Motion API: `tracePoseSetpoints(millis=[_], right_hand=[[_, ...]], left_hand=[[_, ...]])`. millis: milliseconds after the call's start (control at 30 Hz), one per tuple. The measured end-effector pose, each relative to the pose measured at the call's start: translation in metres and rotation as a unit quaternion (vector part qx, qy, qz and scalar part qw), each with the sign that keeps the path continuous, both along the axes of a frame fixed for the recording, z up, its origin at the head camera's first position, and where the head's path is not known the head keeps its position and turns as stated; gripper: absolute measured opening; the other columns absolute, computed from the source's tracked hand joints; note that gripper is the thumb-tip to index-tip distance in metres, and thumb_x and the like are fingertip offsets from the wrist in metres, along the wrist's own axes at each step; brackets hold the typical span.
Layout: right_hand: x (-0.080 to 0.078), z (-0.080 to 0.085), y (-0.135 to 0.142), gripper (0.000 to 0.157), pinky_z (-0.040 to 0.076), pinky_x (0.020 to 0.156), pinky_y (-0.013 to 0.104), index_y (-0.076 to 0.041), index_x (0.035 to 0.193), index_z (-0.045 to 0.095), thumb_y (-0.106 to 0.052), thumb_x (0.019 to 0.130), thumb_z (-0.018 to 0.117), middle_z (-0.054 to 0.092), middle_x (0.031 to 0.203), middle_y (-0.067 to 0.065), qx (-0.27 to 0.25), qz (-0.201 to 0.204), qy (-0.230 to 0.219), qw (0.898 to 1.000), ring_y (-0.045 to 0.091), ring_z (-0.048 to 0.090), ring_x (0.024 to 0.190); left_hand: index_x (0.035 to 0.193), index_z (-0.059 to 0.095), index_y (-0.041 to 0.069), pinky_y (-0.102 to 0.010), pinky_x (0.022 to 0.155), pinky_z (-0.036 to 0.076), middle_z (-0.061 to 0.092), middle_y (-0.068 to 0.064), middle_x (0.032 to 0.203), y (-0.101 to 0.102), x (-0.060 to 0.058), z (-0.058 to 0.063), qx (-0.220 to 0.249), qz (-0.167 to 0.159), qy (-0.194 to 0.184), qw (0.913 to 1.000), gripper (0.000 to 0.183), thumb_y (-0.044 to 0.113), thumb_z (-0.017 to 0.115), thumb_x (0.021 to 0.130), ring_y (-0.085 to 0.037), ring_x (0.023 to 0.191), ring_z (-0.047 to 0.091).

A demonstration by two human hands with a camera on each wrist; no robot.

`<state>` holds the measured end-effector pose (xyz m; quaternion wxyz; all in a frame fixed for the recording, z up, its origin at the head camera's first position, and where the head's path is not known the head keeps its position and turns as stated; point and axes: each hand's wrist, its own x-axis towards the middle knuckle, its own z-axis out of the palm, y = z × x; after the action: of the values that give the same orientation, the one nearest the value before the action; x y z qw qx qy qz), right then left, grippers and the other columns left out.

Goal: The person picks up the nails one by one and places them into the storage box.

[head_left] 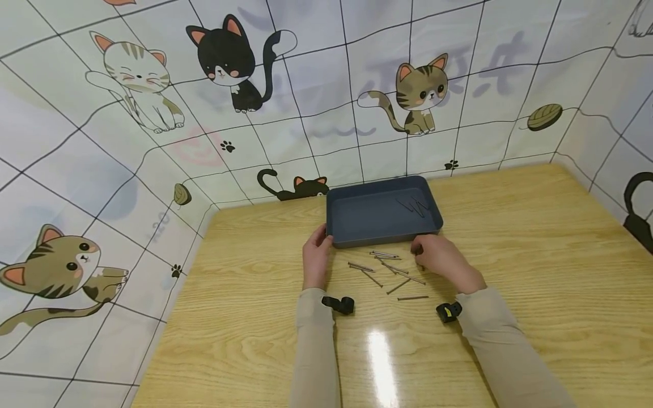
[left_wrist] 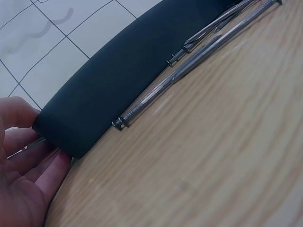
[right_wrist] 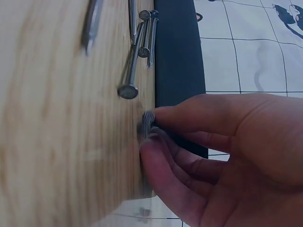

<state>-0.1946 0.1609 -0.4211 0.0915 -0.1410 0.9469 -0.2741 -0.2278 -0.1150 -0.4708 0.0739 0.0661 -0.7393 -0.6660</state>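
A shallow dark blue-grey tray lies on the table with several thin dark nails in its right part. My left hand holds the tray's near left corner; in the left wrist view its fingers bend round that corner. Just off the near right corner, my right hand pinches a nail between thumb and fingers, close to the table top. Most of that nail is hidden by the fingers. Between the hands, several loose steel nails lie scattered in front of the tray, pointing different ways.
The wooden table runs up to a wall covered in cat-patterned sheeting behind the tray, with more sheeting at both sides. A small black device sits at the left wrist and another at the right.
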Motion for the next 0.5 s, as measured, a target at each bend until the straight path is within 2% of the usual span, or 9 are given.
tracePoseSetpoints(millis=[133,267,367,500], right_hand=[[-0.0008,0.0010,0.0013,0.031,0.038,0.056,0.030,0.001,0.106,0.060,0.002,0.076,0.052,0.061,0.096,0.014,0.002,0.000,-0.011,1.000,0.021,0.049,0.069],[-0.0009,0.0021,0.0022,0.034,0.039,0.056,0.030,0.002,0.109,0.056,0.003,0.075,0.052,0.061,0.092,0.013,0.005,-0.002,-0.015,1.000,0.021,0.050,0.069],[-0.0005,0.0031,0.0016,0.035,0.041,0.058,0.033,0.003,0.111,0.056,0.003,0.076,0.053,0.060,0.092,0.013,0.012,-0.003,-0.025,1.000,0.022,0.052,0.071],[0.0003,0.0048,-0.0001,0.029,0.045,0.066,0.039,0.003,0.103,0.060,0.002,0.075,0.055,0.061,0.092,0.014,0.033,0.007,-0.029,0.999,0.027,0.056,0.079]], left_hand=[[0.128,0.051,0.012,-0.028,0.090,0.041,0.053,0.000,0.123,0.0003,-0.0009,0.0002,0.003,0.002,0.005,1.0000,0.039,0.016,0.054,0.089,-0.012,0.112,0.047],[0.127,0.051,0.011,-0.030,0.091,0.041,0.053,-0.003,0.124,0.0010,-0.0007,0.0016,0.000,0.000,0.014,0.9999,0.038,0.014,0.053,0.089,-0.014,0.113,0.047],[0.127,0.051,0.011,-0.031,0.091,0.041,0.053,-0.004,0.124,0.0011,-0.0003,0.0014,-0.005,-0.001,0.019,0.9998,0.038,0.014,0.053,0.089,-0.015,0.113,0.047],[0.127,0.051,0.011,-0.031,0.091,0.041,0.053,-0.004,0.124,0.0004,0.0002,0.0001,-0.011,0.001,0.020,0.9997,0.038,0.014,0.053,0.089,-0.015,0.114,0.047]])
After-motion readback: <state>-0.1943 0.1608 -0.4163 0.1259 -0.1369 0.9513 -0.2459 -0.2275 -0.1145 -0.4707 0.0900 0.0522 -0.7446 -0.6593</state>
